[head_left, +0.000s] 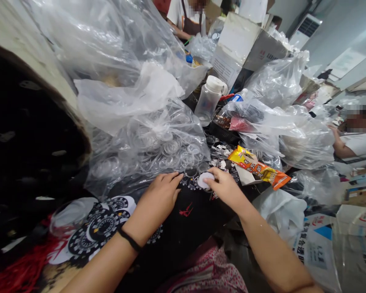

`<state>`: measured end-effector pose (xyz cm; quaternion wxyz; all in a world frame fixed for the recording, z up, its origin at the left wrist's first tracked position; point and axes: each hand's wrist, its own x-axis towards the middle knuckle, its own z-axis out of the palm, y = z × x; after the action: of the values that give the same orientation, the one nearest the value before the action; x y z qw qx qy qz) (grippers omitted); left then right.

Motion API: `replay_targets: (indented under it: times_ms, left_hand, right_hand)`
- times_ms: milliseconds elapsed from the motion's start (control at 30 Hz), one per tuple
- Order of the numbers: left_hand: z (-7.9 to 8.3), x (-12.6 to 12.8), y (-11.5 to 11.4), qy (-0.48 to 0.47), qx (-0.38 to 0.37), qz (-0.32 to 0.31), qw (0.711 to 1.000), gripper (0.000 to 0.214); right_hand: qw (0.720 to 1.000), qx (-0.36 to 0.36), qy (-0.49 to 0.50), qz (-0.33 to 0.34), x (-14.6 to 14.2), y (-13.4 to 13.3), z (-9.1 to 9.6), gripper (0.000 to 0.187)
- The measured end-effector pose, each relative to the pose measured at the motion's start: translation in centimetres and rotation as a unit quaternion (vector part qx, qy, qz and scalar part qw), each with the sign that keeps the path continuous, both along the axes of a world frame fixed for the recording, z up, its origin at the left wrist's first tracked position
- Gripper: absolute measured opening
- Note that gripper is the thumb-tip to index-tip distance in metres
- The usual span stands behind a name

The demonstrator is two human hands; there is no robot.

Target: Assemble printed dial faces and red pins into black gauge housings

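Head-worn camera — looking forward and down, close in.

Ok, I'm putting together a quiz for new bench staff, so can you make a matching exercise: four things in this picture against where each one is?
Things
1. white disc
2. clear bottle
3. yellow-orange wrapper
4. black wristband

Places
A. around the wrist of the left hand
B. lying just right of the right hand
C. held at the right hand's fingertips
D. upright beyond the bag of clear rings

Pairs: 1-C, 2-D, 3-B, 4-A
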<state>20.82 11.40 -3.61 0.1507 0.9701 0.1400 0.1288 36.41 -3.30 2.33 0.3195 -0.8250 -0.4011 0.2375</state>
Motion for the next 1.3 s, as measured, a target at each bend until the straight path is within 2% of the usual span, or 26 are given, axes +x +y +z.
replay_targets:
  times_ms: [200,367,400,433,467,533,567,600,800,900,1000,1100,1167,1200,1233,1300]
  left_hand:
    - [-0.9,0.0,-0.7,-0.01,-0.021,-0.03,0.999,0.04]
    - [0.0,-0.9,-1.2,-0.014,-0.045,-0.033,0.998,0.036]
    - [0.4,-1.1,-1.4,-0.021,-0.068,-0.024,0.997,0.035]
    - [0.8,-1.1,-1.6,-0.036,-0.13,-0.003,0.991,0.034]
    - [1.2,-1.1,-1.9,-0.054,-0.22,0.024,0.974,0.035]
    - [1.9,-0.8,-2.5,-0.087,-0.421,0.076,0.9,0.041]
    - [2.1,-0.5,-2.7,-0.096,-0.497,0.092,0.857,0.042]
    - [2.2,-0.4,-2.8,-0.099,-0.542,0.099,0.828,0.04]
    - [2.4,-0.6,-3.0,-0.119,-0.628,0.122,0.76,0.034]
    - [3.0,-1.5,-3.1,-0.127,-0.648,0.14,0.738,0.033]
    - [3.2,-2.7,-3.1,-0.137,-0.651,0.176,0.725,0.035]
    - [2.8,-4.6,-2.5,-0.152,-0.626,0.225,0.731,0.04]
    - [2.4,-6.3,-1.9,-0.153,-0.6,0.255,0.742,0.042]
    - [2.3,-7.4,-1.6,-0.144,-0.564,0.269,0.767,0.042]
    - [2.2,-8.5,-1.2,-0.13,-0.496,0.278,0.812,0.041]
    - [2.0,-11.2,-0.8,-0.1,-0.295,0.276,0.909,0.04]
  right_hand:
    - [0.98,0.083,0.168,-0.073,1.3,-2.0,-1.0,0.03]
    - [0.96,0.125,0.24,-0.071,0.9,-1.8,-0.8,0.035]
    - [0.958,0.13,0.248,-0.067,0.7,-1.7,-0.7,0.035]
    - [0.956,0.134,0.253,-0.062,0.5,-1.6,-0.6,0.034]
    - [0.955,0.137,0.257,-0.057,0.2,-1.4,-0.5,0.032]
    - [0.955,0.138,0.26,-0.044,-0.6,-0.9,-0.2,0.028]
    - [0.955,0.137,0.259,-0.037,-1.0,-0.6,-0.1,0.027]
    - [0.956,0.135,0.258,-0.032,-1.5,-0.4,0.1,0.026]
    - [0.981,0.102,0.166,-0.012,-3.4,0.6,0.9,0.032]
    - [0.981,0.086,0.17,0.017,-3.7,0.7,1.0,0.033]
    - [0.979,0.098,0.181,0.006,-3.6,0.8,1.0,0.033]
    - [0.981,0.143,0.132,-0.025,-4.1,1.2,1.0,0.032]
    - [0.981,0.183,0.067,-0.004,-5.4,1.7,0.9,0.03]
    - [0.98,0.193,0.028,0.03,-6.3,2.0,0.8,0.03]
    - [0.979,0.188,-0.014,0.079,-7.3,2.3,0.7,0.029]
    - [0.968,0.14,-0.092,0.186,-9.1,2.6,0.6,0.03]
